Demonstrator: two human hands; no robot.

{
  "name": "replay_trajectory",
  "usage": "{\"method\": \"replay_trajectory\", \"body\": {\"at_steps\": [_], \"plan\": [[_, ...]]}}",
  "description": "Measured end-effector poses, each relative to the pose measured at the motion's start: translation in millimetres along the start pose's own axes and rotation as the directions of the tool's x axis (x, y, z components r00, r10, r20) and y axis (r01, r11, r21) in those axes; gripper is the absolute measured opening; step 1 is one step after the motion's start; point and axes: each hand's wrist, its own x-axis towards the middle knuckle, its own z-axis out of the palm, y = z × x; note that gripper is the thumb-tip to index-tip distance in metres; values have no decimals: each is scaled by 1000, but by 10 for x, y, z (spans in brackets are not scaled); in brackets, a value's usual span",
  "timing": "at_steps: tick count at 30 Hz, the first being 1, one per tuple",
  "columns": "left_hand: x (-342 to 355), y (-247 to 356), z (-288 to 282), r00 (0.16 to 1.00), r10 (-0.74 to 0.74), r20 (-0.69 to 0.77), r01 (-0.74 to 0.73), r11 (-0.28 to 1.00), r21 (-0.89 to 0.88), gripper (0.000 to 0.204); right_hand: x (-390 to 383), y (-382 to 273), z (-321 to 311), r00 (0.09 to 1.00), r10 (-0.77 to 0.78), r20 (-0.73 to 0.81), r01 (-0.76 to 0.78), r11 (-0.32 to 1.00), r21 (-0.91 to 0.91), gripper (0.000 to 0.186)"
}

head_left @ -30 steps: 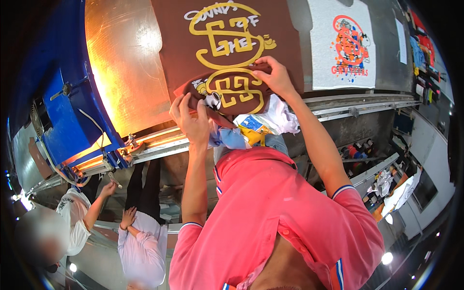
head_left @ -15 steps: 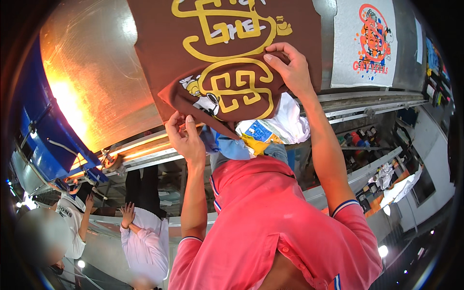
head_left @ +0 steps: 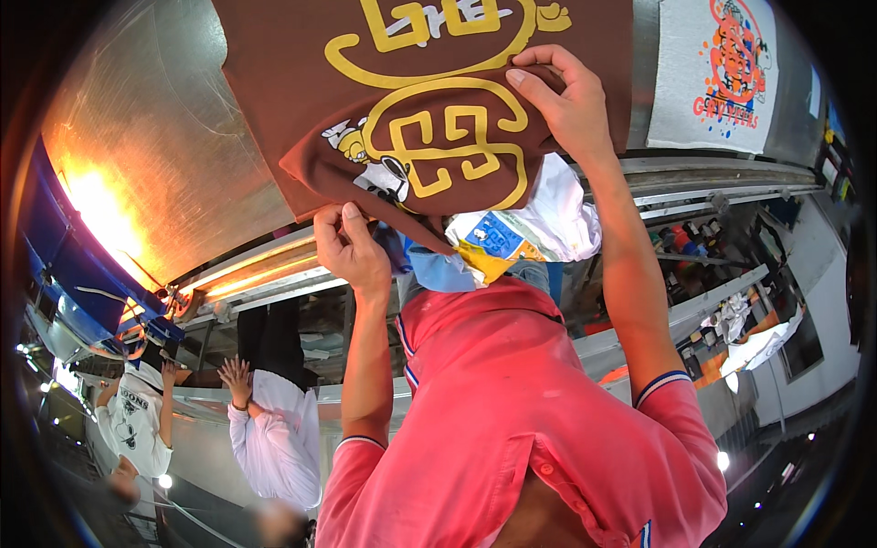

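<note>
A brown fabric piece (head_left: 448, 151) with a yellow looping print and a small cartoon figure sags between my hands, its lower part folded and hanging over the table's near edge. My right hand (head_left: 575, 100) pinches its upper right part between thumb and fingers. At the lower left corner, my left hand (head_left: 352, 251) has thumb and fingertips closed on the fabric's edge. Behind it, flat on the metal table, lies more brown fabric (head_left: 274, 82) with the same kind of yellow print; whether the two are joined is hidden. White, blue and yellow printed cloths (head_left: 539, 224) are bunched below, against my waist.
A white printed fabric piece (head_left: 708, 82) lies on the metal table (head_left: 137, 119) to the right. Metal rails (head_left: 731, 183) run along the near edge. Blue equipment (head_left: 55, 228) stands at the left beside a bright orange glow. Two people (head_left: 274, 429) are across the aisle.
My left fingers have drawn together on the fabric's edge. The view has shifted a little, so the table and fabric sit slightly higher. My right hand keeps its pinch.
</note>
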Motion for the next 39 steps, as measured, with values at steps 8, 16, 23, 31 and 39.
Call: {"method": "replay_trajectory", "body": {"at_steps": [8,16,23,31,39], "plan": [[-11,-74,-16,999,20,39,-21,999,39,27,-11,-2,-12,1000,9,6,-9,1000,-13,21],[-7,-108,-11,999,35,34,-35,999,16,27,7,-13,-1,1000,17,1,-17,1000,2,20],[-19,-2,-27,1000,10,22,-9,1000,-23,21,-42,-8,-11,1000,5,26,-6,999,47,24],[594,568,139,790,547,275,-612,725,315,27,-374,-171,-54,994,-91,-59,91,996,-11,26],[760,911,564,483,450,751,-621,781,-68,17,-802,-828,-812,890,209,406,-261,962,77,32]]}}
